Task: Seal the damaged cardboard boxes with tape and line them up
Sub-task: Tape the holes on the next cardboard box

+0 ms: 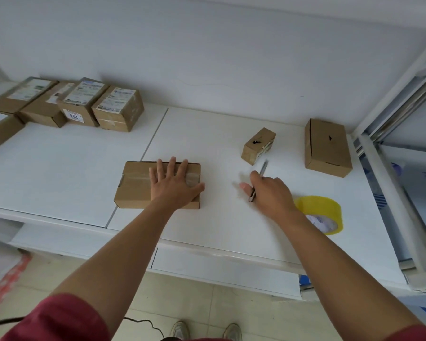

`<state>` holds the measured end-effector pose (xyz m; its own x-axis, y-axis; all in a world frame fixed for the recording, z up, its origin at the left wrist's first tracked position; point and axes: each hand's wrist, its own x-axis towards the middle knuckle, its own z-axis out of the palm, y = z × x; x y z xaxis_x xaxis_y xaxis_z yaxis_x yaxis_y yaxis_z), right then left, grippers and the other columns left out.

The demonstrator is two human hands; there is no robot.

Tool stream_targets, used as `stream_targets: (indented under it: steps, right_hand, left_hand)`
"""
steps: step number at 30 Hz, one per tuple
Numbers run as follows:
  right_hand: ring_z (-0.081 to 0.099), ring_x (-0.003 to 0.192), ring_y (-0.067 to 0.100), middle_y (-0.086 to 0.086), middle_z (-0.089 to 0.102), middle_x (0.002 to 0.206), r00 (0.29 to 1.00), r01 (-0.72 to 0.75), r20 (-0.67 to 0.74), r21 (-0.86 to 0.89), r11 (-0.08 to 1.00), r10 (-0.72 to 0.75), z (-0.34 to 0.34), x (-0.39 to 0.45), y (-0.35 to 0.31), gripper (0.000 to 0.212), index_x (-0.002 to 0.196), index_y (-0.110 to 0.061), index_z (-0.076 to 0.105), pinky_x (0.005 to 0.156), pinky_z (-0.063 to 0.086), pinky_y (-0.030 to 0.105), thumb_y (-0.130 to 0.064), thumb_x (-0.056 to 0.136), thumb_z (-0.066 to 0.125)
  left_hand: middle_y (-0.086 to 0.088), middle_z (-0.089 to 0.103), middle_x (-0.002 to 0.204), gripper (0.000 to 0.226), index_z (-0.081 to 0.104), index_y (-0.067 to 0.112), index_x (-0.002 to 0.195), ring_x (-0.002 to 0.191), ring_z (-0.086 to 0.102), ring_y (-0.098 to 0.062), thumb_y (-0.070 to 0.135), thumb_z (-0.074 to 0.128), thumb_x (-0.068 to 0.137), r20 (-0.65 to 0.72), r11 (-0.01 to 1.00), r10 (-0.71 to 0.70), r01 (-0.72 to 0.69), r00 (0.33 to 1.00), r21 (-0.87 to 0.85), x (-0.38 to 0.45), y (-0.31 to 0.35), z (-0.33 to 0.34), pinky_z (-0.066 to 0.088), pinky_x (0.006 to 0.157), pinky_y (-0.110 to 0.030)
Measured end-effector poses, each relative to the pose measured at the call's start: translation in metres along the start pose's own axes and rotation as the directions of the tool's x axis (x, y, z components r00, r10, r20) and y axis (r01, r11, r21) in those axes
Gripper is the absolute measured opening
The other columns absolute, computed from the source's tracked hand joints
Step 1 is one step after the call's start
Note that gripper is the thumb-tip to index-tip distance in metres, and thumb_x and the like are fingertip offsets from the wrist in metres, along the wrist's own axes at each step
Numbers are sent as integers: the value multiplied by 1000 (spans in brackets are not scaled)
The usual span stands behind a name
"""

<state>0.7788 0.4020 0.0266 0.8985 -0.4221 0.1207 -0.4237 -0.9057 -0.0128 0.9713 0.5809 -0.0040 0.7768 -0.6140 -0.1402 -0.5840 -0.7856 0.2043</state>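
Pressing taped box near bench front edge: left hand grip spread flat on top. Right hand grip pinching pen-like tool. Cardboard likely light, stiff, slides easily; best held by side walls. Tape roll by right wrist.

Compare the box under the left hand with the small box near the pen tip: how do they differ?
The box under the left hand is larger and lies flat; the small box sits tilted. The first has clear tape across its top; the small one shows an open dark tear. The left hand presses the first; nothing touches the small one. Both are brown cardboard.
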Motion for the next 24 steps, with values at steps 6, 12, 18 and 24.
stream_targets:
  steps: [6,12,18,24]
  right_hand:
    - [59,88,34,15,61,101,977,193,112,-123,973,-180,16,-11,-47,41,120,-1,53,64,37,37,-11,83,66]
    - [60,75,26,11,63,93,969,220,162,-199,955,-189,24,-14,-60,39,94,-4,65,55,36,32,-7,58,82]
    - [50,108,30,11,51,123,996,76,51,53,996,-79,23,2,-64,46,141,-13,45,85,42,38,-18,96,46]
    - [48,120,36,18,53,130,995,-75,-25,486,871,99,4,61,-127,43,134,-8,52,96,40,43,-35,102,40]
  left_hand:
    - [-4,5,164,96,13,31,154,150,-11,-40,75,47,75,22,1000,14,-15,1000,11,1,7,-6,-7,116,-63]
    - [-6,-4,166,98,4,30,156,149,-17,-40,72,44,77,27,998,32,-33,999,60,-9,6,1,-10,115,-63]
    - [-3,-5,166,98,7,31,157,151,-16,-30,80,42,80,50,978,207,-206,977,-31,-29,-5,-3,-10,120,-54]
    - [3,54,138,41,52,23,135,121,54,-22,28,51,94,-340,802,-255,1,905,-597,-39,-41,-33,44,93,-33]
